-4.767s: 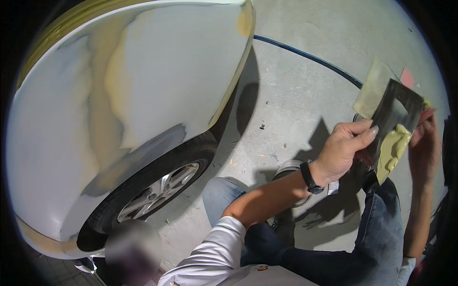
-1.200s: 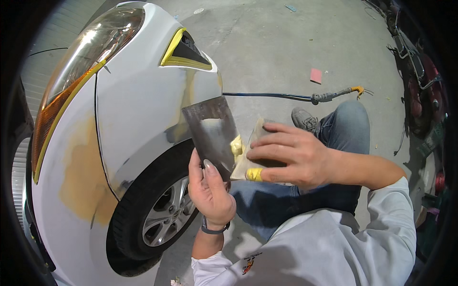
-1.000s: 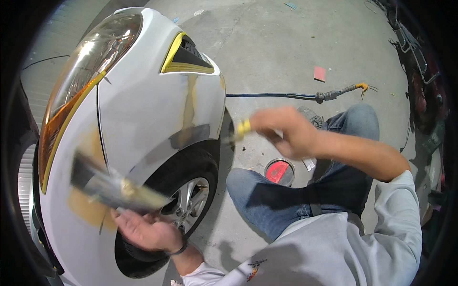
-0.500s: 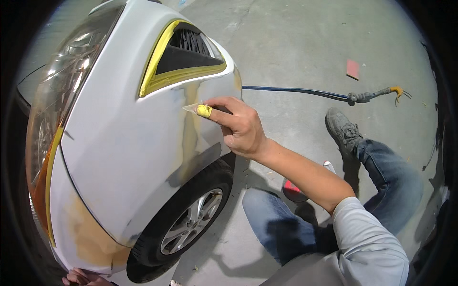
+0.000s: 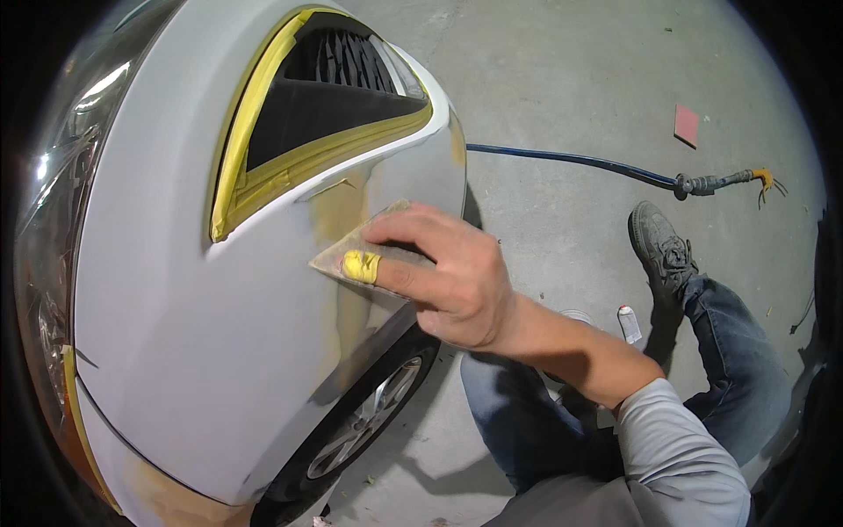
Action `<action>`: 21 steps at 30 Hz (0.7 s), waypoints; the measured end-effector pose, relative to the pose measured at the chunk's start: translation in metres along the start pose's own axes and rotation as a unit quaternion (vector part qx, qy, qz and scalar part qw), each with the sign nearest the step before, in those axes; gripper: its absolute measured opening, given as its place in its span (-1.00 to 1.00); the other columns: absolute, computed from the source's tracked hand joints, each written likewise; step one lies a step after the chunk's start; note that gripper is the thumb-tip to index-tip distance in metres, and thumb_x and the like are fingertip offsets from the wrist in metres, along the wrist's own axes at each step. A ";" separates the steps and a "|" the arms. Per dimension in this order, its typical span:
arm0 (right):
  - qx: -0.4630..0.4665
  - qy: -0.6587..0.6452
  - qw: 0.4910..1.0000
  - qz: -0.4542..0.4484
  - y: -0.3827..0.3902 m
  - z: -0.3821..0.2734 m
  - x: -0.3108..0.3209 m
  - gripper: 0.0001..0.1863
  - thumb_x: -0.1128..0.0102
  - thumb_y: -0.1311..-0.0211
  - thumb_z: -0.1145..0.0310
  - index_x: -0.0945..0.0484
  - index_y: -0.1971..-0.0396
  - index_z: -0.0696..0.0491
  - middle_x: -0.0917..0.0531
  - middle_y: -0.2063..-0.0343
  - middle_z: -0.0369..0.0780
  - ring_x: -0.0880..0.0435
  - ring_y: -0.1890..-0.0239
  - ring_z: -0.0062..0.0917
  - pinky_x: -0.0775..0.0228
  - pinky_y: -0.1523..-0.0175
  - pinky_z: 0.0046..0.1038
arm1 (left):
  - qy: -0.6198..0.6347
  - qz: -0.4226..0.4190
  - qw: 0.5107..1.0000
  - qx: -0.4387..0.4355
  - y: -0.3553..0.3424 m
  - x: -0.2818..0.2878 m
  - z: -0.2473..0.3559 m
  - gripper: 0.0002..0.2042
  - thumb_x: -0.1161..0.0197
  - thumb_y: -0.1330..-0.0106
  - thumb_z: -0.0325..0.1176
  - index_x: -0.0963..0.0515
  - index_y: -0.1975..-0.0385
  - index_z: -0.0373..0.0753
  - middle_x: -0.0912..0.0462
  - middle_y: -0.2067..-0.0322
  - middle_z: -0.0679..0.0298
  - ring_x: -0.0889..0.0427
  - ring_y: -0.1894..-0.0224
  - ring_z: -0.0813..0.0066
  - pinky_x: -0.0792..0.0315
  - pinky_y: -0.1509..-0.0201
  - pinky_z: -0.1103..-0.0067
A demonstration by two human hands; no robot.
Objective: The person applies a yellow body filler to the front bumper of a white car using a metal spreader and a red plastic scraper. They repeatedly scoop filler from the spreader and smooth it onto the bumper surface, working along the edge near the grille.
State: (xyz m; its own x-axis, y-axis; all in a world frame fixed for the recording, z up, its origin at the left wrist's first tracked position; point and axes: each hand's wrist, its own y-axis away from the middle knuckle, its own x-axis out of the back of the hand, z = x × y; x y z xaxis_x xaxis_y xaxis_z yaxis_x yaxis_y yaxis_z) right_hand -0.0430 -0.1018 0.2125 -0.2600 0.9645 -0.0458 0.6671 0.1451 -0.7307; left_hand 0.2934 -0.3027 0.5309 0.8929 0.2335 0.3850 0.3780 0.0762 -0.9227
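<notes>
My right hand is closed on a dusty beige, pointed piece of sandpaper, which lies against the white car's side panel. Yellow tape wraps the thumb, which presses on the sheet. Under and around it runs a tan patch of filler with grey, dull edges. Just above the hand, a side window is bordered by yellow masking tape. My left hand is out of view.
The wheel sits below the panel, and a lamp is at the far left. On the floor are a dark blue hose with a coupling, a pink pad and a small white bottle. My shoe rests nearby.
My right hand has come down and nearer, bringing the sandpaper against the panel. The view has moved closer to the car. The hand at the lower left has left the view.
</notes>
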 end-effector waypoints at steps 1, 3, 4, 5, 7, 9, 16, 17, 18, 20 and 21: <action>0.003 0.015 1.000 0.002 -0.004 0.005 0.004 -0.50 -0.23 0.20 0.69 -0.77 0.14 0.04 -0.70 0.17 -0.10 -0.74 0.12 -0.20 -0.66 0.05 -0.29 | -0.017 0.000 1.000 -0.008 0.001 -0.001 0.001 -0.60 0.29 -0.68 0.01 -0.23 0.36 -0.13 -0.07 0.56 0.47 -0.10 0.62 0.64 -0.08 0.55 0.65; 0.009 0.042 0.999 0.012 -0.012 0.016 0.003 -0.50 -0.24 0.21 0.69 -0.77 0.15 0.04 -0.71 0.16 -0.10 -0.75 0.12 -0.21 -0.67 0.06 -0.30 | -0.010 0.013 1.000 -0.008 0.001 -0.003 0.003 -0.60 0.25 -0.67 0.03 -0.24 0.34 -0.14 -0.08 0.55 0.47 -0.11 0.62 0.64 -0.09 0.54 0.66; 0.001 0.058 0.998 0.006 -0.015 0.020 0.000 -0.50 -0.24 0.21 0.69 -0.77 0.15 0.04 -0.71 0.16 -0.11 -0.75 0.12 -0.21 -0.67 0.06 -0.31 | 0.013 0.027 1.000 0.000 0.001 -0.004 0.004 -0.60 0.23 -0.66 0.04 -0.24 0.33 -0.15 -0.08 0.55 0.47 -0.12 0.62 0.64 -0.10 0.55 0.66; 0.011 0.066 0.998 0.017 -0.016 0.022 -0.006 -0.49 -0.24 0.21 0.70 -0.77 0.14 0.04 -0.70 0.15 -0.10 -0.75 0.12 -0.20 -0.67 0.07 -0.32 | 0.037 0.041 0.998 0.007 0.001 -0.005 0.005 -0.59 0.21 -0.65 0.06 -0.24 0.32 -0.15 -0.09 0.55 0.47 -0.13 0.62 0.65 -0.11 0.55 0.66; 0.009 0.061 0.996 0.058 -0.013 0.020 -0.018 -0.48 -0.23 0.21 0.70 -0.77 0.13 0.03 -0.70 0.14 -0.11 -0.74 0.12 -0.20 -0.66 0.07 -0.32 | 0.030 0.028 0.999 -0.001 0.001 -0.007 0.006 -0.60 0.19 -0.65 0.05 -0.24 0.30 -0.16 -0.10 0.54 0.47 -0.14 0.62 0.65 -0.12 0.55 0.66; -0.046 0.065 0.996 0.045 -0.004 0.008 -0.023 -0.43 -0.19 0.23 0.73 -0.77 0.10 0.02 -0.69 0.14 -0.10 -0.74 0.12 -0.19 -0.66 0.07 -0.32 | -0.011 0.019 0.999 -0.023 0.001 -0.009 0.007 -0.62 0.20 -0.66 0.02 -0.25 0.28 -0.16 -0.11 0.53 0.47 -0.15 0.62 0.65 -0.13 0.54 0.66; -0.075 -0.012 0.996 -0.051 0.001 -0.012 0.009 -0.38 -0.13 0.27 0.75 -0.76 0.07 0.06 -0.70 0.14 -0.09 -0.73 0.12 -0.20 -0.65 0.07 -0.33 | 0.006 0.030 0.999 -0.036 0.005 -0.011 0.007 -0.62 0.27 -0.69 -0.03 -0.26 0.33 -0.15 -0.14 0.55 0.48 -0.17 0.61 0.65 -0.15 0.52 0.67; -0.044 0.016 0.998 -0.030 -0.005 -0.005 0.012 -0.40 -0.13 0.25 0.74 -0.76 0.08 0.07 -0.71 0.15 -0.09 -0.74 0.14 -0.21 -0.64 0.08 -0.33 | 0.021 0.030 0.999 -0.034 0.005 -0.011 0.008 -0.61 0.28 -0.69 -0.03 -0.25 0.35 -0.14 -0.14 0.55 0.47 -0.17 0.62 0.65 -0.15 0.52 0.66; -0.044 0.029 0.998 -0.034 -0.011 0.002 0.013 -0.42 -0.15 0.22 0.75 -0.76 0.08 0.07 -0.72 0.15 -0.11 -0.75 0.16 -0.23 -0.64 0.10 -0.33 | 0.026 0.034 0.999 -0.023 0.004 -0.010 0.008 -0.61 0.29 -0.69 -0.03 -0.25 0.36 -0.14 -0.14 0.56 0.47 -0.17 0.62 0.65 -0.15 0.51 0.66; 0.018 0.069 0.997 -0.035 -0.021 0.013 0.006 -0.49 -0.20 0.16 0.73 -0.76 0.11 0.07 -0.73 0.15 -0.11 -0.75 0.16 -0.26 -0.64 0.12 -0.35 | 0.037 0.041 0.998 0.002 0.003 -0.010 0.008 -0.60 0.30 -0.69 -0.04 -0.24 0.39 -0.12 -0.13 0.57 0.47 -0.17 0.61 0.65 -0.15 0.51 0.66; 0.037 0.059 0.998 -0.002 -0.024 0.016 0.000 -0.51 -0.23 0.14 0.72 -0.77 0.12 0.07 -0.73 0.16 -0.12 -0.75 0.16 -0.27 -0.64 0.13 -0.36 | 0.057 0.042 0.997 0.007 0.002 -0.010 0.009 -0.65 0.23 -0.67 -0.07 -0.25 0.38 -0.11 -0.14 0.58 0.48 -0.18 0.63 0.66 -0.15 0.51 0.67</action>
State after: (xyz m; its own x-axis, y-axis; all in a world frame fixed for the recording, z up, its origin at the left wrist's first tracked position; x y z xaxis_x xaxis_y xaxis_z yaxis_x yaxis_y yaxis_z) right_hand -0.0700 -0.1084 0.2193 -0.1756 0.9839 0.0346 0.6116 0.1365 -0.7793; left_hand 0.2827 -0.2968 0.5248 0.9436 0.1279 0.3053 0.2976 0.0755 -0.9517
